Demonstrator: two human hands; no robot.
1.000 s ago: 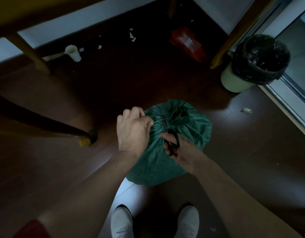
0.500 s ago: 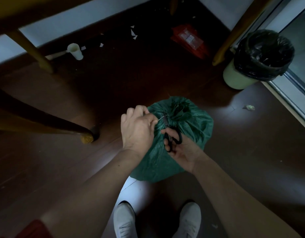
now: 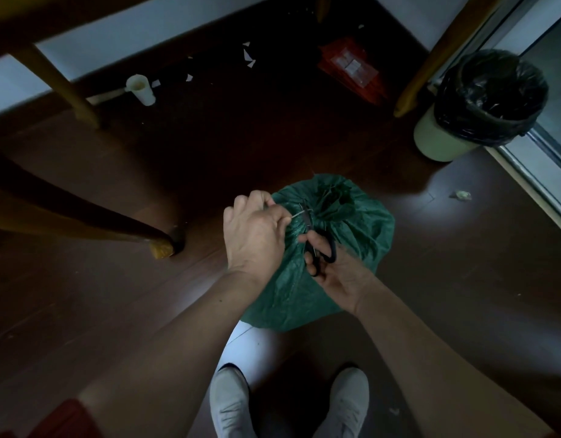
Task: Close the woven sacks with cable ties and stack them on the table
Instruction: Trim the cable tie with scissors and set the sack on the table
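1. The fingers [image 3: 255,199] of my left hand [image 3: 257,238] are curled. Thumb and forefinger pinch the loose tail of the cable tie [image 3: 296,214] and draw it out sideways, taut, so the blades have something firm to bite.
2. My right hand [image 3: 342,276] grips the scissors [image 3: 323,251], thumb and fingers through the black loops. The blades point up at the tail, right beside the neck of the sack [image 3: 361,226]. I cannot tell whether they have met the plastic yet.
3. The sack, green and woven, stands on the floor [image 3: 115,311] just ahead of my shoes [image 3: 230,403], under both hands. Its mouth is gathered into a bunch and cinched by the tie. It stands upright, so the neck faces me and I can work from above.
4. I judge the closing itself done, and trimming the tail is the step in hand. The cut should fall close to the lock without nicking the weave. Lifting the sack onto the table is not yet done.
5. To my left a wooden leg [image 3: 83,216] slants down to the floor, well apart from the sack.
6. Farther off, near the wall, lie a white cup [image 3: 142,90], paper scraps [image 3: 249,55] and a red packet [image 3: 348,67].
7. At the far right stands a bin [image 3: 490,99] with a black liner, likely where the offcut belongs.
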